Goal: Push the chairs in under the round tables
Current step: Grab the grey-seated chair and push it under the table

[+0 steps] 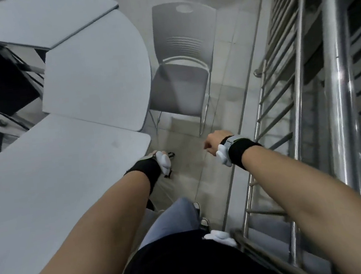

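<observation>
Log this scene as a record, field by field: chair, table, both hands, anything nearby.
chair: grey, beside the table, not pushed under
table: grey, round, in segments
left hand: mostly hidden at the table edge
right hand: fingers curled, holding nothing, short of the chair
railing: metal, right of the chair

Chair (180, 85) just right of round table (92, 79) — railing (336, 74) farther right
</observation>
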`<control>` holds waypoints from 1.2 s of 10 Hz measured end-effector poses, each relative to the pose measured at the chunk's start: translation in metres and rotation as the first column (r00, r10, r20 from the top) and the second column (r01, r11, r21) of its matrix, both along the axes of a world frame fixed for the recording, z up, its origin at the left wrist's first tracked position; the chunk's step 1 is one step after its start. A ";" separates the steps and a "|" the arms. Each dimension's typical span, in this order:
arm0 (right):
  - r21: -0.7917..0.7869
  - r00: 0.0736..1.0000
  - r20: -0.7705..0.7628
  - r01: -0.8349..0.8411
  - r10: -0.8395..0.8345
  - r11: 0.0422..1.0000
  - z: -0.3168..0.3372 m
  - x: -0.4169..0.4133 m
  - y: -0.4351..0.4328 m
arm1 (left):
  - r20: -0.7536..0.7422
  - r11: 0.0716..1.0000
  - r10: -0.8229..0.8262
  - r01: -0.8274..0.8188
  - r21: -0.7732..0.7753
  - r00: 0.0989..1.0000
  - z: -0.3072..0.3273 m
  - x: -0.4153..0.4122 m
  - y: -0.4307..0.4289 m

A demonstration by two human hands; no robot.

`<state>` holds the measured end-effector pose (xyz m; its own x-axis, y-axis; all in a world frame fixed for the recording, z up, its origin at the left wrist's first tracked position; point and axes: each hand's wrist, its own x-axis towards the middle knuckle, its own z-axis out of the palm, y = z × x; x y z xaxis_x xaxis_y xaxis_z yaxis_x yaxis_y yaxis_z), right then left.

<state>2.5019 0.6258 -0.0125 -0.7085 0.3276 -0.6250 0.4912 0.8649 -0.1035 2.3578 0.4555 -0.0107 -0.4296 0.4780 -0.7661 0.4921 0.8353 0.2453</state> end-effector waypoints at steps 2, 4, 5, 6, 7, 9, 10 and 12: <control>-0.038 0.997 0.048 0.059 -0.057 0.998 -0.003 -0.018 0.084 | 0.077 1.000 -0.011 0.012 -0.005 0.997 -0.017 -0.031 0.101; -0.143 0.979 0.078 0.197 -0.187 0.970 -0.001 -0.033 0.189 | 0.028 0.985 -0.171 0.170 0.026 0.985 -0.023 -0.068 0.228; -0.123 0.974 0.090 0.218 -0.208 0.968 -0.002 -0.042 0.236 | 0.066 0.981 -0.191 0.190 0.030 0.979 -0.007 -0.081 0.291; -0.111 0.977 0.085 0.203 -0.194 0.973 -0.006 -0.057 0.286 | 0.091 0.974 -0.224 0.221 0.045 0.970 -0.005 -0.095 0.342; -0.112 0.980 0.092 0.187 -0.177 0.976 -0.013 -0.074 0.333 | 0.027 0.956 -0.295 0.294 0.011 0.955 -0.010 -0.110 0.384; -0.073 0.992 0.046 0.121 -0.118 0.990 -0.008 -0.139 0.464 | -0.153 0.946 -0.320 0.324 -0.001 0.935 -0.004 -0.159 0.484; -0.095 0.997 0.026 0.072 -0.070 0.993 0.002 -0.166 0.516 | -0.218 0.923 -0.382 0.383 -0.040 0.898 0.011 -0.172 0.527; -0.102 0.998 -0.004 -0.055 0.055 0.993 0.008 -0.222 0.601 | -0.210 0.947 -0.321 0.314 -0.068 0.923 0.017 -0.208 0.597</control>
<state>2.2800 1.2269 -0.0043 -0.7247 0.2229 -0.6520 0.4431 0.8754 -0.1932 2.1496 1.0522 0.0059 -0.4153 0.5930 -0.6898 0.7709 0.6320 0.0792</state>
